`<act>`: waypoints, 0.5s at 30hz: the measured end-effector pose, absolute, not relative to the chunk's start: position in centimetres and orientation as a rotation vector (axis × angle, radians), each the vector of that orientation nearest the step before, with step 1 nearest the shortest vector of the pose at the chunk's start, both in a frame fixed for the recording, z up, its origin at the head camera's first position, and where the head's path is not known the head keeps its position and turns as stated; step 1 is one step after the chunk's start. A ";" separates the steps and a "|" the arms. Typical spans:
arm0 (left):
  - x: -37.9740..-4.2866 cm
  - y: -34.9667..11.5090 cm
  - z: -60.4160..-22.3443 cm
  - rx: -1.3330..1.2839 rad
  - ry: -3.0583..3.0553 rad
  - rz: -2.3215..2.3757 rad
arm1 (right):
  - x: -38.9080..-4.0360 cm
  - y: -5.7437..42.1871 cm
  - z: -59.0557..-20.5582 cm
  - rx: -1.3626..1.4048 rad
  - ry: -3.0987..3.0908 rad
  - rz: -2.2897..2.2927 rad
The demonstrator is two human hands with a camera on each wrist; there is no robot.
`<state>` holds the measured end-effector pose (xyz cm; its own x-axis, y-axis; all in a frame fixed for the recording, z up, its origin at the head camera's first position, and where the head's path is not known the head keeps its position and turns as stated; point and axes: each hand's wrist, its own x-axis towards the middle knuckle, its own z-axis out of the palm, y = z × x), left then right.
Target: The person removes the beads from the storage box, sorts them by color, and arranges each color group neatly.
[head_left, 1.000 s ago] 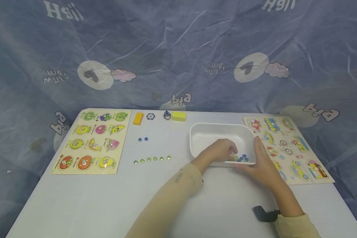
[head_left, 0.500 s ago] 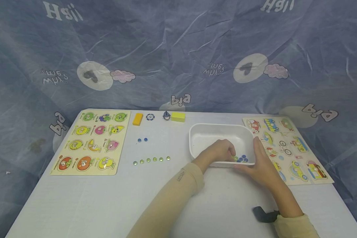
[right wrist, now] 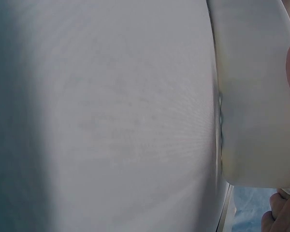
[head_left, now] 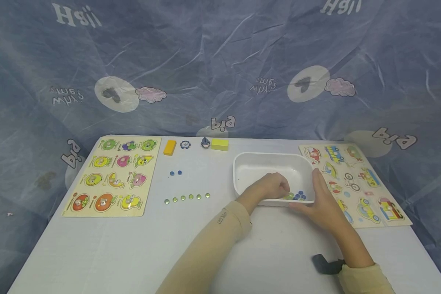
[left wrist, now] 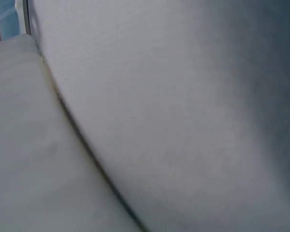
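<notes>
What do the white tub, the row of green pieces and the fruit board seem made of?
White tub: probably plastic, smooth, given its even surface and rounded corners.
Green pieces: perhaps glass or clear plastic, shiny, since they catch glints; too small to be sure.
Fruit board: possibly wood, smooth, from its pale tan ground; perhaps cardboard.

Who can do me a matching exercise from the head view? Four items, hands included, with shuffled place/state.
Column one
1. Left hand
2. Yellow block
3. Right hand
4. Orange block

Column two
A. Gripping the right-hand end of the white tray
B. Between the fruit board and the round chip
C. Dipped into the white tray
D. Beside the small dark figure

Pairs: 1-C, 2-D, 3-A, 4-B
</notes>
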<state>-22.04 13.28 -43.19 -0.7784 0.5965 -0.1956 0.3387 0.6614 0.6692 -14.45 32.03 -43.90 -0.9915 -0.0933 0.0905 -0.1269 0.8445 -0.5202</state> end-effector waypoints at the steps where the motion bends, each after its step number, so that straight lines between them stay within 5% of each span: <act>1: -22.1 13.3 -43.2 0.726 2.477 0.882 | -14.4 32.0 -43.9 0.178 -2.957 0.837; 15: -22.0 13.7 -43.1 0.703 2.486 0.854 | -14.3 31.9 -43.6 0.161 -2.968 0.840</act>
<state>-21.98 13.74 -43.06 -0.7852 0.5797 -0.2178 0.3234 0.6837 0.6542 -14.30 31.85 -43.60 -0.9932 -0.0857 0.0794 -0.1146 0.8468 -0.5195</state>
